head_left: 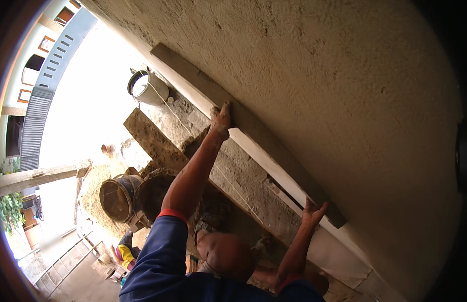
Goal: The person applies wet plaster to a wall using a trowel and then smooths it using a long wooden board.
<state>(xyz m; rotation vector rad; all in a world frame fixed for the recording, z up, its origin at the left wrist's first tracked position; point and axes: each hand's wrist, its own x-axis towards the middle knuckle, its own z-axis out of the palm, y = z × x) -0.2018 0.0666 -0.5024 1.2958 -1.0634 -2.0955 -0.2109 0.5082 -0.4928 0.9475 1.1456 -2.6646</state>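
The left hand (221,120) is pressing its fingers against a long, flat, mortar-smeared wooden straightedge board (253,128) that is lying along the rough grey plastered wall (344,85). The right hand (312,212) is bracing open-palmed against the board's lower end. Two mortar-caked round buckets (118,199) are sitting below, near a white bucket (147,86).

The far end of the long straightedge board (253,131) fades into glare, and the left hand (221,120) hides part of it. Bucket (118,197) contents are perhaps mortar, too dim to tell.
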